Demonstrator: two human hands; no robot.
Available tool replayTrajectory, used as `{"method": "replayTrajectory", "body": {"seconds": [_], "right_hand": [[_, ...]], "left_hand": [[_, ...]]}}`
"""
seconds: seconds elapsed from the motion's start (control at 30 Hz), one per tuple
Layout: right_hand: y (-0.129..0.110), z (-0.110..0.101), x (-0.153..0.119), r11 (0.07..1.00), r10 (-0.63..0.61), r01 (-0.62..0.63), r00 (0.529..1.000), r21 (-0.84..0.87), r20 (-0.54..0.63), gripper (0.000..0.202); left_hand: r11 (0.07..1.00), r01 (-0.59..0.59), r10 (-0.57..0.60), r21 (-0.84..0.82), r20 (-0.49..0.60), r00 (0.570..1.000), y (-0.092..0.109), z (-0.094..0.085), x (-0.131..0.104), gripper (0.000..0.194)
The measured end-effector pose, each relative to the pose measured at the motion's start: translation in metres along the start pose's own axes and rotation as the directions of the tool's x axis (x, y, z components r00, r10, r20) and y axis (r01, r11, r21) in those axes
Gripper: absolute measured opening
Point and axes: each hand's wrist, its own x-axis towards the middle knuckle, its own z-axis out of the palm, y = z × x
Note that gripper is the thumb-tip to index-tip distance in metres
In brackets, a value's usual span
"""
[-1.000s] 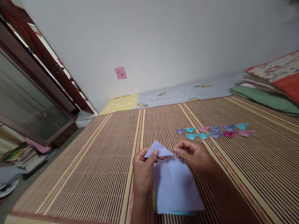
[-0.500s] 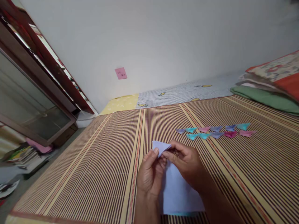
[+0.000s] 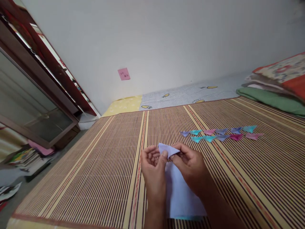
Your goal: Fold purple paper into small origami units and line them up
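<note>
Between my hands is a small pale lavender piece of folded paper [image 3: 167, 149], pointed at its right end. My left hand [image 3: 154, 165] pinches it from the left with the thumb on its face, the other fingers curled behind. At its right corner, my right hand [image 3: 189, 165] grips it between thumb and fingers. Below the hands lies a stack of lavender paper sheets [image 3: 183, 194], with a turquoise edge showing at the bottom; my right forearm hides part of it. Two rows of small folded paper shapes [image 3: 222, 137] in turquoise, pink, purple and magenta lie farther off to the right.
A striped mat [image 3: 107, 165] covers the bed. Folded bedding, including a green cloth [image 3: 269, 100], is piled at the far right. A pink note [image 3: 124, 73] sticks to the wall. At the left stand a glass-panelled door [image 3: 30, 95] and a pile of books [image 3: 26, 159].
The folded paper has shifted slightly right and turned in my hands. My left hand has rotated, its fingers now showing curled at the left. The paper shapes lie as before.
</note>
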Motion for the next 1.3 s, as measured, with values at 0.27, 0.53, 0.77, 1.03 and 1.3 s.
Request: {"method": "replayTrajectory", "body": {"seconds": [0.27, 0.53, 0.77, 1.03, 1.3], "right_hand": [[-0.002, 0.012, -0.006, 0.974, -0.149, 0.123, 0.981, -0.19, -0.128, 0.01], [-0.005, -0.003, -0.001, 0.874, -0.335, 0.278, 0.939, -0.398, -0.08, 0.01], [-0.002, 0.001, -0.005, 0.803, -0.414, 0.372, 0.91, -0.465, 0.013, 0.012], [0.002, 0.008, -0.008, 0.72, -0.529, 0.39, 0.844, -0.574, -0.09, 0.017], [-0.01, 0.003, -0.007, 0.833, -0.46, 0.37, 0.876, -0.412, -0.143, 0.024]], "left_hand": [[0.658, -0.569, 0.557, 0.493, 0.19, 0.809, 0.011, 0.0, -0.013, 0.018], [0.851, -0.388, 0.288, 0.354, 0.305, 0.908, 0.018, -0.005, -0.008, 0.033], [0.761, -0.497, 0.417, 0.418, 0.274, 0.867, 0.013, -0.006, -0.007, 0.036], [0.702, -0.574, 0.577, 0.423, 0.134, 0.805, 0.008, -0.005, -0.018, 0.038], [0.911, -0.322, 0.303, 0.259, 0.109, 0.947, 0.009, -0.003, -0.015, 0.031]]}}
